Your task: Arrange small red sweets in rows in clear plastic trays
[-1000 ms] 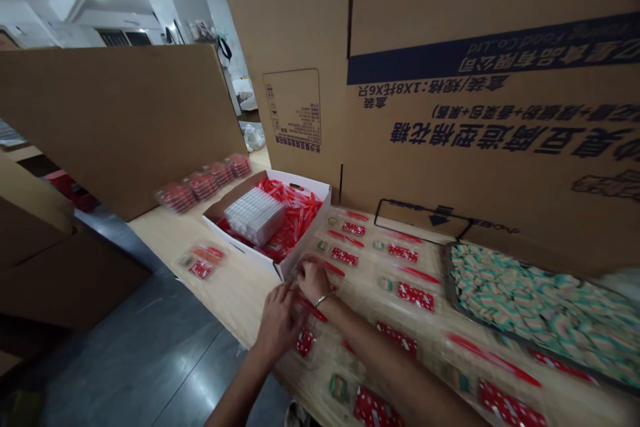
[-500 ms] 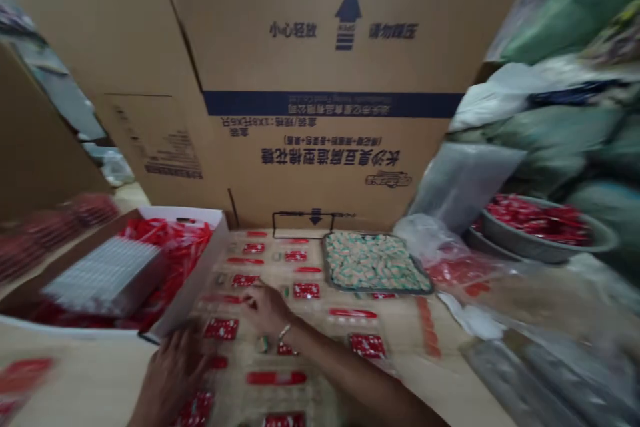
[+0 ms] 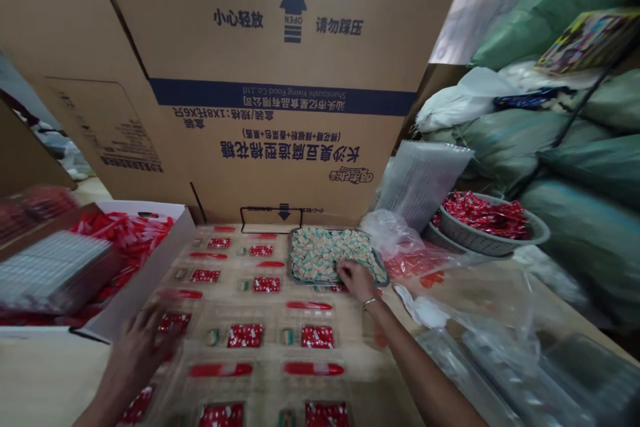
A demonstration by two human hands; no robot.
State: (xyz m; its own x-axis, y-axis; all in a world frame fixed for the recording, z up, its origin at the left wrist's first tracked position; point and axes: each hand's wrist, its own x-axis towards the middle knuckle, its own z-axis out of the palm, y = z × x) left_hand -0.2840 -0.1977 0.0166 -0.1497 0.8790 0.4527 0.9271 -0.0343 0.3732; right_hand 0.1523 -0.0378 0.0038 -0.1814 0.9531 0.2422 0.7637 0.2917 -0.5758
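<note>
My right hand (image 3: 354, 278) reaches into a metal tray (image 3: 295, 278) full of small green and white wrapped sweets (image 3: 320, 255), with its fingers curled down on them; what they hold is hidden. My left hand (image 3: 139, 347) lies on the clear bags spread over the wooden table (image 3: 45, 373), its fingers apart and blurred. The bags (image 3: 245, 335) lie in rows, each with a red patterned packet, a red stick and a small sweet.
A white box (image 3: 145, 283) of red sticks and a clear pack stands at the left. A large printed cardboard box (image 3: 280, 80) walls the back. A basket of red packets (image 3: 487, 219), loose plastic bags (image 3: 425, 180) and green sacks (image 3: 575, 167) fill the right.
The view has swung to the right. My right hand has moved from the rows of bags to the tray of sweets. My left hand has stayed on the bags near the white box.
</note>
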